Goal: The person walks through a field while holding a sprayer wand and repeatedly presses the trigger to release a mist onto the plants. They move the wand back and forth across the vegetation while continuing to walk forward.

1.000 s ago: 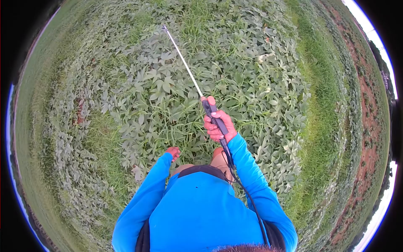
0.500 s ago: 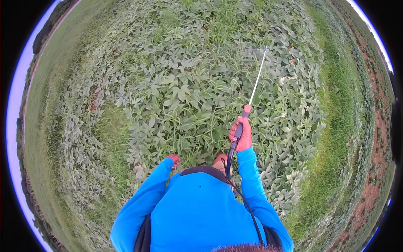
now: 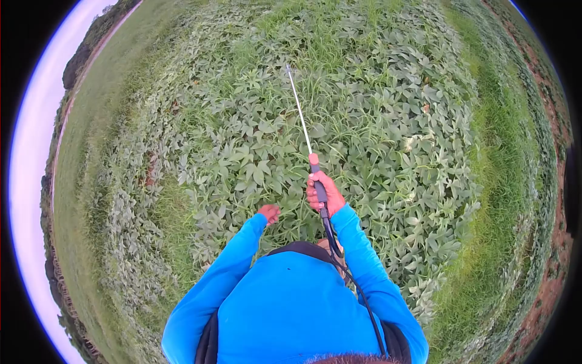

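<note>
My right hand point(image 3: 328, 193) is wrapped round the dark grip of a spray wand point(image 3: 300, 112), in front of my body. The wand's thin pale tube points forward and slightly left over the leaves, and a red-orange collar joins it to the grip. From the grip's lower end a black hose point(image 3: 356, 284) runs back along my right side. My left hand point(image 3: 270, 213) hangs low at the left, near leafy plants, with its fingers curled; whether anything lies in them is too small to make out.
Broad-leaved green plants point(image 3: 254, 170) cover the ground ahead, mixed with tall grass point(image 3: 321, 54). A grassy strip point(image 3: 497, 182) runs along the right, with reddish bare soil point(image 3: 539, 315) beyond it. Trees point(image 3: 79, 64) stand at the far left edge.
The spray wand has swung from the right to the left, its tip now left of centre. My right hand has moved left with it; my left hand has shifted slightly right and up.
</note>
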The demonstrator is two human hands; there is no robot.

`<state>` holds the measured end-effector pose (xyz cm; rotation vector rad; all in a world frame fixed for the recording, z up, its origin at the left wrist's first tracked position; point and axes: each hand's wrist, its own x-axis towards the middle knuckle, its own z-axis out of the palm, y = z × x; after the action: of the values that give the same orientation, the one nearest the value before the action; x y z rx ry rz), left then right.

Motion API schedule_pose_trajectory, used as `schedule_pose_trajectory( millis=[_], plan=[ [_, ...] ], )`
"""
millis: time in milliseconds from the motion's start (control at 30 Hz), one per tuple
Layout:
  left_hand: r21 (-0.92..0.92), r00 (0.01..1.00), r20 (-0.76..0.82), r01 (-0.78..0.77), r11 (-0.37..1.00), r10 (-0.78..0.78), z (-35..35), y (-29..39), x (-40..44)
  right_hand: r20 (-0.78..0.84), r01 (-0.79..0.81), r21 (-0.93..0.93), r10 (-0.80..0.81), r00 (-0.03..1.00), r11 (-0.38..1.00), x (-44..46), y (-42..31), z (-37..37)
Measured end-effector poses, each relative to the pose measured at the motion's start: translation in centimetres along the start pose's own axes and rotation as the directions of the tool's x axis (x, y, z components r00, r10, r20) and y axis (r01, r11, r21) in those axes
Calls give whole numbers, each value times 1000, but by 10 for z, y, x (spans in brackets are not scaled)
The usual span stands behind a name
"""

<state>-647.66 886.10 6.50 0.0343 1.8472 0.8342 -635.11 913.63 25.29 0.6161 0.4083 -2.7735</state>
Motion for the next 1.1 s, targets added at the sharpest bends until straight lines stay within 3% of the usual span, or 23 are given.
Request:
schedule_pose_trajectory(
  millis=[133, 233, 300, 400, 467, 567, 600, 667, 700, 767, 800, 833, 900, 933, 1033, 1100],
  plan=[
    [-33, 999, -20, -50, 998, 50, 2, 36, 9, 101, -167, -35, 170, 980, 985, 31, -28, 7],
    [-49, 998, -59, -7, 999, 4, 4, 42, 7, 110, -194, -106, 205, 973, 975, 44, -45, 12],
    [-50, 987, -100, 121, 991, -126, 2, 40, -1, 117, -194, -147, 212, 970, 970, 52, -52, 11],
    [-125, 971, -90, 209, 970, -221, -10, -8, 4, 37, -149, -211, 160, 986, 966, 57, -54, 13],
    [-201, 937, -51, 328, 923, -345, -18, -39, 11, -95, 26, -324, -60, 994, 946, 48, -51, 19],
    [-186, 921, -58, 370, 910, -386, -21, -71, 3, -219, 115, -339, -197, 956, 934, 30, -43, 16],
    [-182, 922, -52, 368, 912, -383, -17, -66, 1, -234, 135, -324, -217, 948, 937, 28, -42, 13],
    [87, 952, -169, 272, 958, -254, -12, -59, -7, -244, 189, -287, -262, 934, 939, 18, -41, 5],
    [93, 953, -164, 272, 958, -254, -16, -69, 6, -252, 240, -249, -302, 919, 938, 13, -42, 1],
    [521, 996, -41, -50, 852, 83, -32, -97, 47, -295, 258, -228, -319, 901, 939, 5, -49, -7],
    [324, 997, -77, 52, 945, -28, -28, -82, 47, -307, 281, -199, -332, 892, 939, 1, -53, -10],
    [335, 997, -67, 50, 941, -29, -27, -71, 51, -320, 306, -169, -346, 882, 937, -3, -57, -14],
    [77, 990, -139, 21, 997, -10, -23, -46, 56, -311, 337, -140, -364, 878, 931, -15, -63, -21],
    [227, 989, -146, 29, 973, 4, -18, -7, 37, -324, 373, -131, -396, 859, 918, -24, -66, -19],
    [167, 989, -148, 26, 986, -1, -15, 21, 56, -352, 444, -115, -454, 818, 889, -35, -68, -26],
    [260, 994, -108, 43, 965, -16, -11, 35, 65, -368, 523, -110, -524, 768, 845, -42, -70, -29]
  ],
)
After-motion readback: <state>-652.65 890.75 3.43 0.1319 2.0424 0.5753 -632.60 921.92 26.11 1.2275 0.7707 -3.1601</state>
